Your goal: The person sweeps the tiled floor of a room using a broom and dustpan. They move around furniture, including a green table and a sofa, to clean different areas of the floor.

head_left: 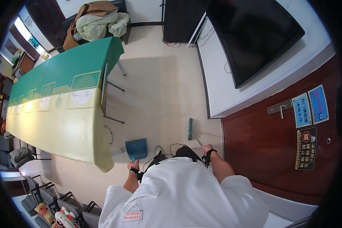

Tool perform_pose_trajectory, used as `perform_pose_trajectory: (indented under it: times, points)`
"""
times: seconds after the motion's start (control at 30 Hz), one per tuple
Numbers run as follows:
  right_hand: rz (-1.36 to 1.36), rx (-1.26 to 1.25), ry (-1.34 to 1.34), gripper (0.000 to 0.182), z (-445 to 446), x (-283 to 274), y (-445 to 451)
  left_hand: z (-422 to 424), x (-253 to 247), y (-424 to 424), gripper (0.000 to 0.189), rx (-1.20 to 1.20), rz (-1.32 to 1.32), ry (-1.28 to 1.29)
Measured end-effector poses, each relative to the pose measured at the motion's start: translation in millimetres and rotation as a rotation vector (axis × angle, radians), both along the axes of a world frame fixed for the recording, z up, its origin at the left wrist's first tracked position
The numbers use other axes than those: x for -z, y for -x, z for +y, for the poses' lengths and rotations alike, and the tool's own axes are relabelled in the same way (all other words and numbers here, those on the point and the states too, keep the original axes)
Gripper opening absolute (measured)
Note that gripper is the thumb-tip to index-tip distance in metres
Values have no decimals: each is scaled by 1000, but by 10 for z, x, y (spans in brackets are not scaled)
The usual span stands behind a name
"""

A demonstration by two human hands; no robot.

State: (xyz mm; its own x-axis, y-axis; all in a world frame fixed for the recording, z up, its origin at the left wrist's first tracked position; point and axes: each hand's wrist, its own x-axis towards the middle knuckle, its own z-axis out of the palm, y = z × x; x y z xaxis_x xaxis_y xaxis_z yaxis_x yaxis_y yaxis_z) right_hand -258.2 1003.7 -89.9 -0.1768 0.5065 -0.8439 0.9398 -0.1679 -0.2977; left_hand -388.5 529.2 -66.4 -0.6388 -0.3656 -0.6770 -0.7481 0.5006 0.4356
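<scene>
My left hand (pixel 134 164) grips the handle of a blue dustpan (pixel 136 148), whose pan is just ahead of the fist, near the tablecloth's corner. In my right hand (pixel 207 148) is the pale stick of a broom (pixel 190 129) with a narrow teal head. That head lies ahead and slightly left of the fist, over the tiled floor (pixel 156 94). Dustpan and broom head are apart, with a stretch of floor between them. Whether the dustpan touches the floor I cannot tell. Both wrists wear dark straps.
A long table under a green and cream cloth (pixel 59 125) stands left, its metal legs (pixel 105 94) jutting out. To the right are a brown door (pixel 253 142) and a wall-mounted television (pixel 253 37). Folding chairs (pixel 68 202) stand behind left; a cloth-laden sofa (pixel 126 28) is far ahead.
</scene>
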Motion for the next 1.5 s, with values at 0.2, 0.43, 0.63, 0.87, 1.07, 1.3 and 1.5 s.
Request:
perform_pose_trajectory:
  times: [0.2,0.43,0.63,0.87,1.07,1.3,1.5]
  points:
    - [84,162,-125,16,497,-27,46,292,-88,-23,25,-118,-1,-7]
    - [-52,175,-77,23,1369,118,468,864,-396,-86,16,-233,49,-141]
    - [-57,171,-44,26,2023,519,703,1373,-469,-136,19,-202,41,-103]
    - [-107,-169,-61,27,2162,535,1201,1614,-613,-182,21,-134,49,-21]
    - [-78,-420,-213,23,1527,277,1486,1772,-755,-110,22,-129,25,0]
    - [-73,-526,-87,21,1043,560,1521,1749,-893,-105,22,-114,58,47]
    - [-48,-514,11,26,755,586,1637,1530,-998,-13,19,-113,83,74]
